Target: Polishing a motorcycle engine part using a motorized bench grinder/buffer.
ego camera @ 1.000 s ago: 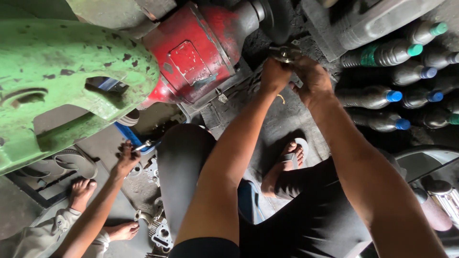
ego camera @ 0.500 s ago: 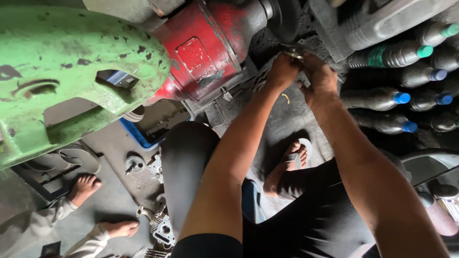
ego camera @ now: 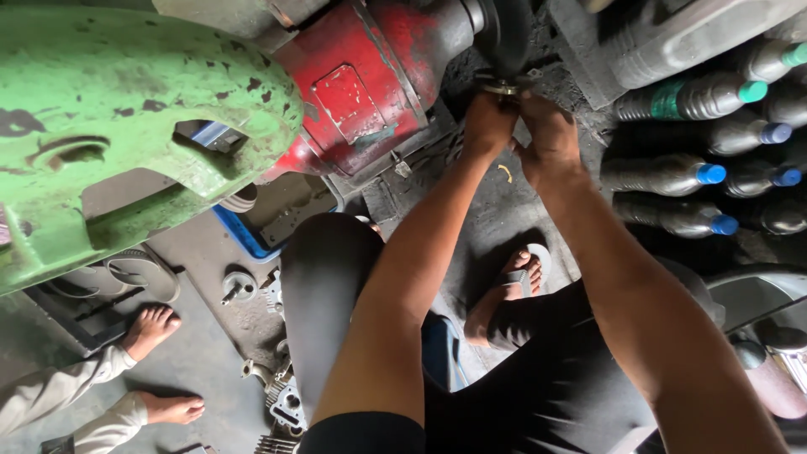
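In the head view, the person is reaching both arms forward to a small metal part (ego camera: 502, 84) that is sitting just under the dark round wheel (ego camera: 503, 34) at the end of the red motor housing (ego camera: 370, 84). The left hand (ego camera: 487, 124) is closing its fingers around the left side of this metal part, and the right hand (ego camera: 548, 139) is gripping it from the right side. The two hands are touching each other, and the part is showing only a little between and above the fingers, so I cannot tell its exact shape.

The red motor housing is joining a big green machine body (ego camera: 126, 109) with chipped paint, which is filling the upper left of the picture. On the right, a row of dark plastic bottles (ego camera: 672, 172) with blue and green caps is lying on its side, near the right forearm. Below the arms, the person's foot in a sandal (ego camera: 508, 290) is resting on the dirty grey floor (ego camera: 504, 219). At the lower left, two bare feet of another person (ego camera: 155, 324) in light trousers are standing near some small metal pieces (ego camera: 282, 395) scattered on the floor, well apart from the hands. A blue tray (ego camera: 244, 240) is lying under the green body.
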